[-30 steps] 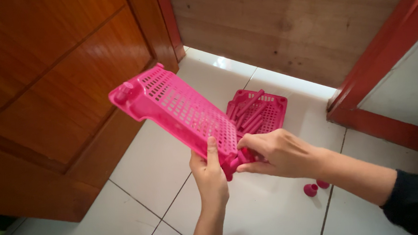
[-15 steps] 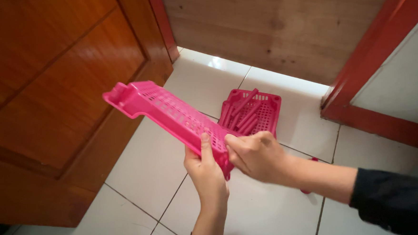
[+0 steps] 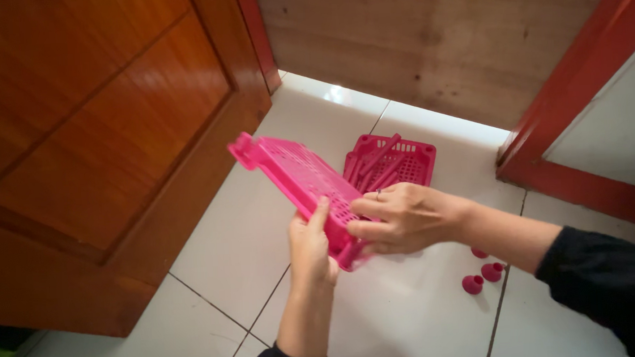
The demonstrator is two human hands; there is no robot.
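Observation:
A pink perforated plastic shelf tray (image 3: 292,174) is held tilted in the air above the white tile floor, its far corner pointing up and left. My left hand (image 3: 311,245) grips its near edge from below, thumb up along the surface. My right hand (image 3: 399,216), with a ring on one finger, clasps the same near end from the right. On the floor behind lies a second pink tray (image 3: 396,160) holding several pink rods.
Three small pink caps (image 3: 483,271) lie on the tiles at the right. A brown wooden door (image 3: 91,140) stands at the left, a wooden panel (image 3: 433,42) at the back, a red frame (image 3: 580,78) at the right.
The held tray has swung lower and turned more edge-on, its far end moving right. Both hands kept their hold on its near end.

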